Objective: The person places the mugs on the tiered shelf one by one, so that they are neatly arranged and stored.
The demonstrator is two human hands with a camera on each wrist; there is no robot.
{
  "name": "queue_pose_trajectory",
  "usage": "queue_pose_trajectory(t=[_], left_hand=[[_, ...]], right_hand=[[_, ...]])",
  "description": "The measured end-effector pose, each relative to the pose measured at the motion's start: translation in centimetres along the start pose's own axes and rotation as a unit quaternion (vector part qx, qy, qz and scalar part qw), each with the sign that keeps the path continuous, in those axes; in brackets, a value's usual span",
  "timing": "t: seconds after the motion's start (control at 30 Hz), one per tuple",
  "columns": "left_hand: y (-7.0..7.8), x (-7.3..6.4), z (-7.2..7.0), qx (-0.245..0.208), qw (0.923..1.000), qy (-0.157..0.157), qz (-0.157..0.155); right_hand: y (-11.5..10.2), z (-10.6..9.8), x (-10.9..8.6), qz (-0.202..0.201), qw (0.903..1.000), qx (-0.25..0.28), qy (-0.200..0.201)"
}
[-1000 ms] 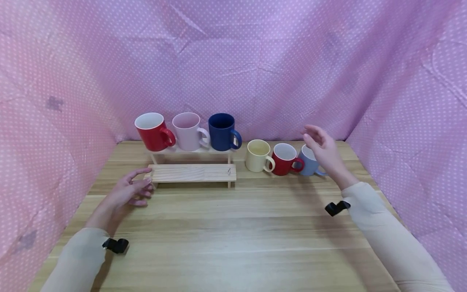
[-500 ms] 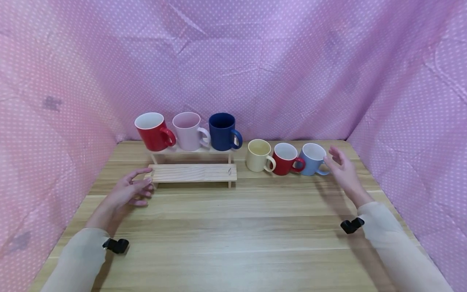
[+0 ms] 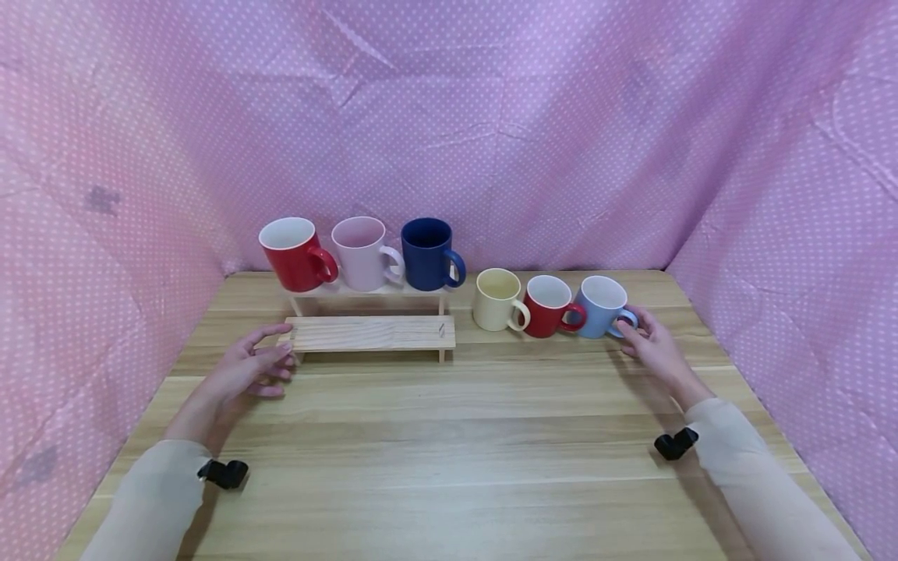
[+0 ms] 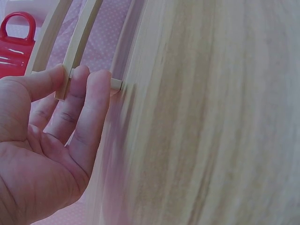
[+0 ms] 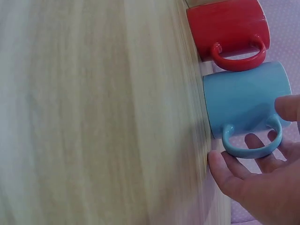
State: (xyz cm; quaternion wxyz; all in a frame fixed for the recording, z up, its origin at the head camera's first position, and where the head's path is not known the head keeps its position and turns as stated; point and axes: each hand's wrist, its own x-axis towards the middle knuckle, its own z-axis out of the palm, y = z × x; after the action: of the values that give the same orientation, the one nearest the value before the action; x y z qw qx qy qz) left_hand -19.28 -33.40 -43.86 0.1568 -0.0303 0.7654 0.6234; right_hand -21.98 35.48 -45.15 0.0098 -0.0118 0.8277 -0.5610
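My left hand (image 3: 245,366) pinches the left end of the lower wooden board (image 3: 372,333) of a two-tier rack, thumb above and fingertips at its edge. At the far right, my right hand (image 3: 659,351) is at the handle of a light blue mug (image 3: 596,312). In the right wrist view its fingers (image 5: 269,161) reach behind the handle, loosely extended, and the thumb lies in front near the mug's body. A gap shows between thumb and fingers. The mug stands upright on the table, beside a small red mug (image 3: 540,312).
On the rack's upper tier stand a large red mug (image 3: 288,265), a pale pink mug (image 3: 358,261) and a dark blue mug (image 3: 424,261). A cream mug (image 3: 491,308) stands on the wooden table (image 3: 449,452) right of the rack. Pink dotted cloth (image 3: 449,140) surrounds the table.
My right hand has moved right from above the light blue mug, then down to its handle. That mug has come into full view. The left hand has stayed on the rack.
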Motion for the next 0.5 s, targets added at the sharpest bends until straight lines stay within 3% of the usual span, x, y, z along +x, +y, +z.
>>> queue_pose_trajectory(t=[0.13,0.37,0.5], left_hand=[[-0.03,0.0,-0.01,0.003,1.0,0.0,0.001],[-0.07,-0.08,-0.01,0.003,1.0,0.001,-0.001],[0.01,-0.14,0.04,0.008,1.0,0.004,-0.002]], right_hand=[[0.16,-0.13,-0.17,0.006,0.9998,0.019,-0.002],[0.06,-0.46,-0.87,0.042,0.9876,0.15,-0.02],[0.09,-0.46,-0.99,0.042,0.9869,0.153,-0.032]])
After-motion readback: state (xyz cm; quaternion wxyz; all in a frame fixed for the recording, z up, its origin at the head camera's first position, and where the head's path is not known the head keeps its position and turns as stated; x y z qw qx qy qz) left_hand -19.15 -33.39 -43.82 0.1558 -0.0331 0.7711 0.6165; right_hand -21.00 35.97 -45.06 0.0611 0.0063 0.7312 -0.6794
